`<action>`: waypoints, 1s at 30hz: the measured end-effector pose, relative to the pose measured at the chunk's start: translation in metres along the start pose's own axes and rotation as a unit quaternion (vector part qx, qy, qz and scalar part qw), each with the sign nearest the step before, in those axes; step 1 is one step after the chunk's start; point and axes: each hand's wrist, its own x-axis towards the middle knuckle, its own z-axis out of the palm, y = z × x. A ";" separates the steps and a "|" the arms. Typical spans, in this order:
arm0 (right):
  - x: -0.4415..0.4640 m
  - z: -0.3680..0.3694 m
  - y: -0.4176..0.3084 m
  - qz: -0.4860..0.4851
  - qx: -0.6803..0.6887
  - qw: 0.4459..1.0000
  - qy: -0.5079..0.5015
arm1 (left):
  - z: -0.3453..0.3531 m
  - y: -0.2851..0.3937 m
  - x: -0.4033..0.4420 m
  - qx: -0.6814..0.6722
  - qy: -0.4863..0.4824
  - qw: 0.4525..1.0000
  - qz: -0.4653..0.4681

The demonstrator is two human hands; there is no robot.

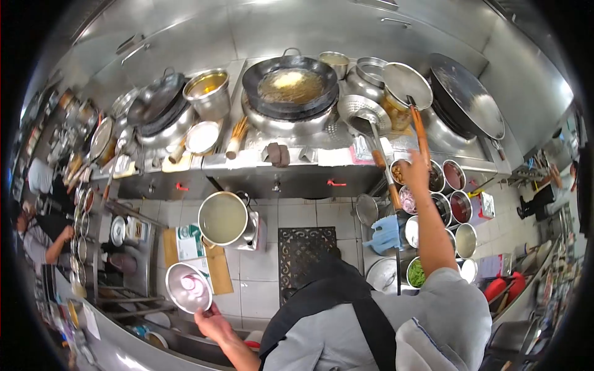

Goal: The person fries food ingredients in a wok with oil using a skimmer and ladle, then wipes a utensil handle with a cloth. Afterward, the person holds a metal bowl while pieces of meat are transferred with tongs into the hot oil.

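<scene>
My left hand [213,323] grips the rim of a metal bowl [173,295] at the lower left, the fingers partly hidden beneath it. Pinkish-white pieces [193,284], which look like sliced onion, lie in the bowl. At the right, my right hand [417,174] reaches over the round metal containers, at the one with brown chunks [396,171]. Its fingers are too small and blurred to show whether they hold anything. Beside that hand are the wooden handle [421,139] of a strainer and a perforated skimmer [365,115]. Below it sits a container of purple-pink slices [407,200].
A wok of oil [291,85] sits on the middle burner, with a pot of yellow liquid [207,93] to its left. A large pot [223,218] stands before the stove. A blue cloth [385,234] hangs near containers with chopped greens [416,272]. Another person [43,238] works far left.
</scene>
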 end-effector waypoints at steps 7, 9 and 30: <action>0.042 0.005 0.123 0.234 0.167 0.957 -0.029 | 0.101 -0.041 -0.038 0.016 -0.094 0.993 -0.062; 0.047 0.015 0.132 0.367 0.449 0.806 -0.114 | 0.133 -0.046 -0.040 0.020 -0.127 0.990 -0.059; 0.095 -0.006 -0.069 0.242 0.746 0.544 -0.301 | 0.561 -0.078 -0.084 0.189 -0.455 0.824 0.280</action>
